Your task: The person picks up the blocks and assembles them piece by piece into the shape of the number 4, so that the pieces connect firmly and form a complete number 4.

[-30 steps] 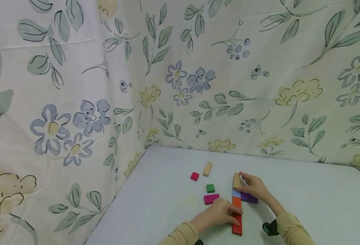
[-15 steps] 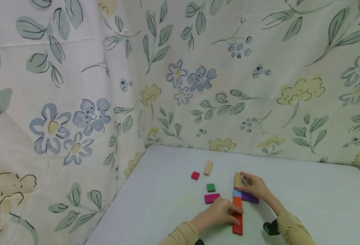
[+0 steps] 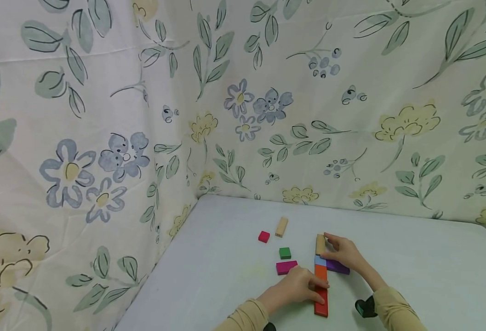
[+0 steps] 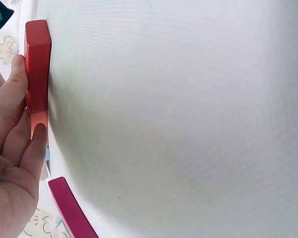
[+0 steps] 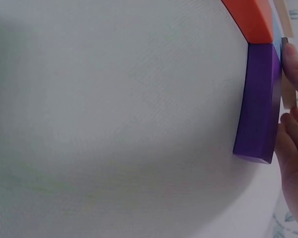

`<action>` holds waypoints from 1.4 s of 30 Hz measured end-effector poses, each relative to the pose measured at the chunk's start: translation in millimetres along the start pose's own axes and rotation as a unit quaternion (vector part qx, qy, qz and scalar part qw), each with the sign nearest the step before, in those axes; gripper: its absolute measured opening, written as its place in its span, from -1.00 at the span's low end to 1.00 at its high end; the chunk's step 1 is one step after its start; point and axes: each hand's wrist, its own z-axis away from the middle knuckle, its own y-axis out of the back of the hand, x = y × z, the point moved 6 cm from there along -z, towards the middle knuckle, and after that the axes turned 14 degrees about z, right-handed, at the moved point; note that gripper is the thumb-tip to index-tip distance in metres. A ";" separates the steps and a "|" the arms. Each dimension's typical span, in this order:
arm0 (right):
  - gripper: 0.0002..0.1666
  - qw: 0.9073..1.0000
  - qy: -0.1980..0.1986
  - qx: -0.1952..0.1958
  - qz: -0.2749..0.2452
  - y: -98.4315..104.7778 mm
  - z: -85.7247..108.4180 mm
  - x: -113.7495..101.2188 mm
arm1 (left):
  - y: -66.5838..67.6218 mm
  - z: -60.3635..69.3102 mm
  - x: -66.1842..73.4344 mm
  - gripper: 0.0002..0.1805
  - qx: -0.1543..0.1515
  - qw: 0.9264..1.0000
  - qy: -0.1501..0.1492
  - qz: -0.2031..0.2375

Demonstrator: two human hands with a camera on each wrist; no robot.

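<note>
The person's left hand (image 3: 297, 286) is holding the long red block (image 3: 321, 311) with its thumb, and a finger is touching the bright orange block (image 3: 320, 272). The red block is lying on the white bench (image 3: 209, 266), with its end touching the orange block. A light blue block (image 3: 320, 261) is sitting at the orange block's far end. The right hand (image 3: 346, 253) is pinching a long, plain wooden block (image 3: 320, 245) between thumb and fingers, just past the light blue block. A long purple block (image 3: 338, 267) is sticking out to the right, beside the light blue block. To the left, a magenta block (image 3: 285, 267) is lying near a small green block (image 3: 285, 253). Farther back, a small pinkish-red cube (image 3: 264, 236) is resting near another plain wooden block (image 3: 282, 227). Cloth with flowers and leaves (image 3: 267, 151) is hanging behind the bench.
</note>
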 end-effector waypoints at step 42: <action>-0.08 0.999 -0.002 -0.043 0.015 -1.1 -2.1 -0.3 | -1.3 -0.3 -1.1 -0.63 0.000 1.000 -0.006 -0.011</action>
